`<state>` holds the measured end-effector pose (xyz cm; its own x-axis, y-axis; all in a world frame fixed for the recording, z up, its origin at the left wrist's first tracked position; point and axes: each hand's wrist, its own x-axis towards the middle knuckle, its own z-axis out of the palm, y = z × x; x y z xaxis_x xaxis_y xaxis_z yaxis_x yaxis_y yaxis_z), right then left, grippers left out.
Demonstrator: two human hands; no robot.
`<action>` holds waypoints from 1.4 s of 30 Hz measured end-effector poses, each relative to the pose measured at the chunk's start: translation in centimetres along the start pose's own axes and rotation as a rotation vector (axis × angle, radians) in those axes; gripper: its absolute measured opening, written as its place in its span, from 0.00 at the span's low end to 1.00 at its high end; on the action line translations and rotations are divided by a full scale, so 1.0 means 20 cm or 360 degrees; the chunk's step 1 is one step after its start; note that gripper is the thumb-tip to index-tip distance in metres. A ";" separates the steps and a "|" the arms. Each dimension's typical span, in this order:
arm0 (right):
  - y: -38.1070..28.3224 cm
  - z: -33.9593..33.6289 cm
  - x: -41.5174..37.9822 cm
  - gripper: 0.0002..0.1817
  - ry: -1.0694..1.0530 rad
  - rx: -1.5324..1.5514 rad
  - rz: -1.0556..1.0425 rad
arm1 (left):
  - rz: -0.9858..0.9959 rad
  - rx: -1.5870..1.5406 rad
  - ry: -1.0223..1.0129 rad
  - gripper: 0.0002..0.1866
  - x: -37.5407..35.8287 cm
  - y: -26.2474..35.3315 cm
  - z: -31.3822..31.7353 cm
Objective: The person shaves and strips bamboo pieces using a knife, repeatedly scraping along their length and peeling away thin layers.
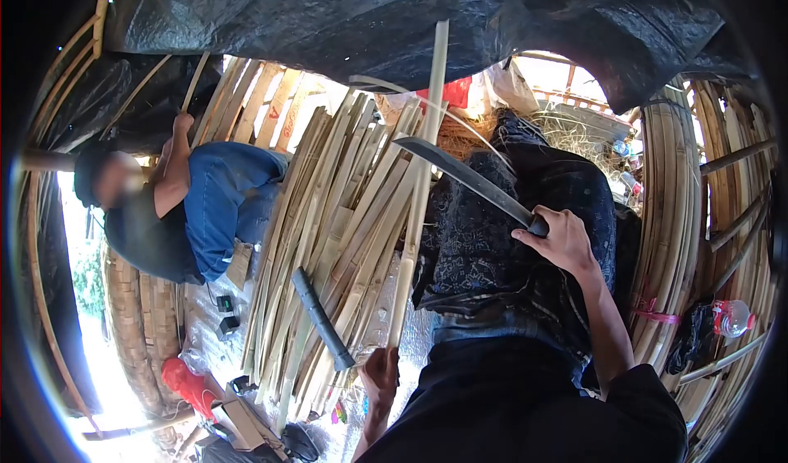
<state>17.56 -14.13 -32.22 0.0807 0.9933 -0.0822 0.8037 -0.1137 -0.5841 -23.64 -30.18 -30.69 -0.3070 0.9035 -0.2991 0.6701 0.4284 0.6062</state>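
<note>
My right hand [562,240] is closed around the dark handle of a machete [480,182], whose blade points up and left across my lap. Near its tip, the blade overlaps a long bamboo strip [421,192] that stands up steeply in front of me. Low in the view, my left hand [379,377] grips the bottom end of this strip. A thin pale sliver [469,121] curls off to both sides of the strip's upper part. Left of it lies a big pile of split bamboo strips [328,225], with a dark grey rod-like tool [320,319] resting on top.
At the left a co-worker [156,208] sits with raised hands on a thin strip. A bundle of bamboo strips [669,217] tied with pink cord stands at the right, near a plastic bottle [733,318]. Black plastic sheeting [328,24] hangs overhead. A cardboard box [246,422] lies lower left.
</note>
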 end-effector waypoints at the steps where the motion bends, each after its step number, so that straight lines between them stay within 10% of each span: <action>1: -0.01 -0.01 0.00 0.29 -0.0012 -0.0015 0.0025 | -0.0156 -0.0312 -0.0192 0.22 -0.05 -0.04 -0.02; 6: 0.04 -0.06 -0.05 0.32 -0.0174 -0.0034 -0.0102 | -0.0424 -0.0645 -0.0670 0.28 -0.20 -0.36 -0.25; 20: 0.25 -0.37 0.05 0.29 -0.0522 0.0258 -0.0020 | 0.0233 0.0086 -0.0264 0.33 0.12 -0.32 -0.03; 33: 0.21 -0.24 0.03 0.27 0.0134 0.0314 0.0192 | 0.0378 0.0111 0.0473 0.15 0.03 -0.18 -0.07; 42: 0.19 -0.22 0.13 0.27 0.0160 0.0457 0.0204 | 0.0055 -0.1018 0.0374 0.16 0.08 -0.26 -0.06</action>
<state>23.40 -11.97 -31.02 0.2399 0.9659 -0.0977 0.5854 -0.2242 -0.7791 -28.36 -30.95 -33.38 -0.4795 0.8651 -0.1475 0.1731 0.2580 0.9505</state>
